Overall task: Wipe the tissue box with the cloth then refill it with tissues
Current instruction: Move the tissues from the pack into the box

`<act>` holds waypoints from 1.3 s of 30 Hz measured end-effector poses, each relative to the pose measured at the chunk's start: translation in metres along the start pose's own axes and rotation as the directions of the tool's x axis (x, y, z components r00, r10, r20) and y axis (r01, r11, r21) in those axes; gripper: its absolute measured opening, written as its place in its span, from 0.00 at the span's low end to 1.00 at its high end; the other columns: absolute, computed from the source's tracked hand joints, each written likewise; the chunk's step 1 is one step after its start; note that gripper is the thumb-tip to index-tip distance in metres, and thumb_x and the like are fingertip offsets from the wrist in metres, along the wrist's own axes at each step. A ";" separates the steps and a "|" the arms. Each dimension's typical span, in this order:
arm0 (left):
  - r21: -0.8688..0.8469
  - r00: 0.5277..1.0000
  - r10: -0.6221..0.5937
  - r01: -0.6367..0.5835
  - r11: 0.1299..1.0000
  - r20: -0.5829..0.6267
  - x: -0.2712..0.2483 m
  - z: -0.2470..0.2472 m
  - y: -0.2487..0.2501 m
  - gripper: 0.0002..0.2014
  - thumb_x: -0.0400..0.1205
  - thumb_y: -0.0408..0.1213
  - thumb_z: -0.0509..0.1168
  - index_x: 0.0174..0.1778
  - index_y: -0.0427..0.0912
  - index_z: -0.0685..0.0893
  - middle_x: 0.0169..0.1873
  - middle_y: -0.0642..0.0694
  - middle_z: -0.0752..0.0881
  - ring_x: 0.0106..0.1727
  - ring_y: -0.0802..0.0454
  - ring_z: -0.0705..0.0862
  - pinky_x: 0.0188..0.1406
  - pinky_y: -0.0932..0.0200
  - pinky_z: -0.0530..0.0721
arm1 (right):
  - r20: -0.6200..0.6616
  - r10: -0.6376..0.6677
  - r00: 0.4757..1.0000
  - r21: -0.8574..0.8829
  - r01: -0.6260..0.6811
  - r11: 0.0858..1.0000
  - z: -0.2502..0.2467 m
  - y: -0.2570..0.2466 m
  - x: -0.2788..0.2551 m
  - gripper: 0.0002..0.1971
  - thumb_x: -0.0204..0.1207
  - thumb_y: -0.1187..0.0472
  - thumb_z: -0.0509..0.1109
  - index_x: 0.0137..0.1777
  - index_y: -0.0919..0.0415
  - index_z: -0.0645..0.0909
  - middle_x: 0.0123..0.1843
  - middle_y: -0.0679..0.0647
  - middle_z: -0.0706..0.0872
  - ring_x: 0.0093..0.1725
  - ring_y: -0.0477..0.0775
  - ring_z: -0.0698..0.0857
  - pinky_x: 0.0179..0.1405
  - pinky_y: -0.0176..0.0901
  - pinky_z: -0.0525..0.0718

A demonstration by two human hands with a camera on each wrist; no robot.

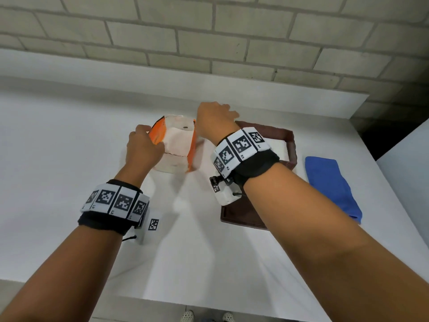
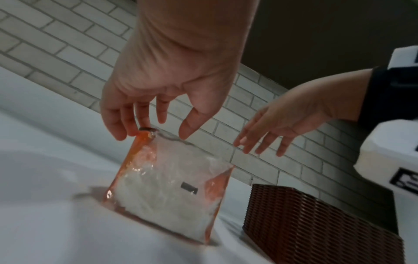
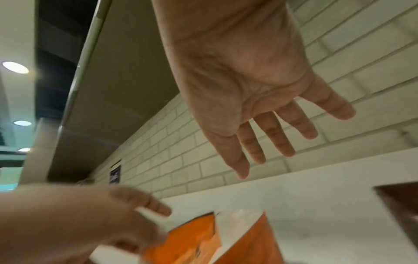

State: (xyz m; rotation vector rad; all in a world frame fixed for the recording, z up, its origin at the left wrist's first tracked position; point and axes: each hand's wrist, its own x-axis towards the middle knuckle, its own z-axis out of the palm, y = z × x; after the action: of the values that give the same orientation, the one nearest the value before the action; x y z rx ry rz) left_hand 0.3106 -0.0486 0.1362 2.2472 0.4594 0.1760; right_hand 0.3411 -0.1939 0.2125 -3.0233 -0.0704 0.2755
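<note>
Left hand (image 1: pixel 145 148) on orange pack (image 1: pixel 178 142)

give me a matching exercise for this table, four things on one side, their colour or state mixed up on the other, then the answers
1 packet
2 basket
3 cloth
4 right hand

a blue, lying flat
b fingers spread, holding nothing
c orange and clear, standing upright
d brown, woven

Pairs: 1-c, 2-d, 3-a, 4-b
</note>
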 end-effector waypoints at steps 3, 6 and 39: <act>-0.019 1.000 -0.009 0.009 1.000 0.005 0.002 -0.004 0.002 0.26 0.78 0.33 0.66 0.73 0.39 0.71 0.69 0.35 0.75 0.66 0.38 0.79 0.63 0.49 0.78 | -0.052 -0.146 0.988 -0.039 0.144 0.989 0.013 -0.018 -0.004 0.17 0.78 0.69 0.57 0.65 0.63 0.77 0.66 0.60 0.80 0.70 0.63 0.71 0.66 0.52 0.72; -0.040 0.999 -0.029 0.030 0.999 0.027 0.004 -0.007 0.004 0.28 0.78 0.33 0.66 0.75 0.39 0.68 0.71 0.37 0.73 0.68 0.40 0.77 0.60 0.52 0.77 | -0.042 -0.250 0.967 -0.031 0.249 0.968 0.024 -0.031 -0.008 0.17 0.79 0.71 0.55 0.65 0.67 0.77 0.65 0.62 0.79 0.69 0.61 0.74 0.63 0.49 0.76; 0.079 0.910 -0.228 0.214 0.974 0.346 0.003 -0.004 0.014 0.08 0.83 0.28 0.56 0.40 0.33 0.76 0.44 0.36 0.80 0.30 0.48 0.78 0.29 0.61 0.81 | 0.060 -0.322 0.945 0.050 0.319 0.946 0.090 -0.050 0.007 0.22 0.82 0.56 0.60 0.72 0.65 0.65 0.61 0.60 0.83 0.60 0.61 0.83 0.52 0.47 0.77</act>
State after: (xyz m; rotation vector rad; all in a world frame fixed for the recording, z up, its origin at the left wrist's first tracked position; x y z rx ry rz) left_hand 0.3157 -0.0530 0.1495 2.1813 0.5186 -0.3547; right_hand 0.3300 -0.1347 0.1283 -2.8993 -0.5495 0.3417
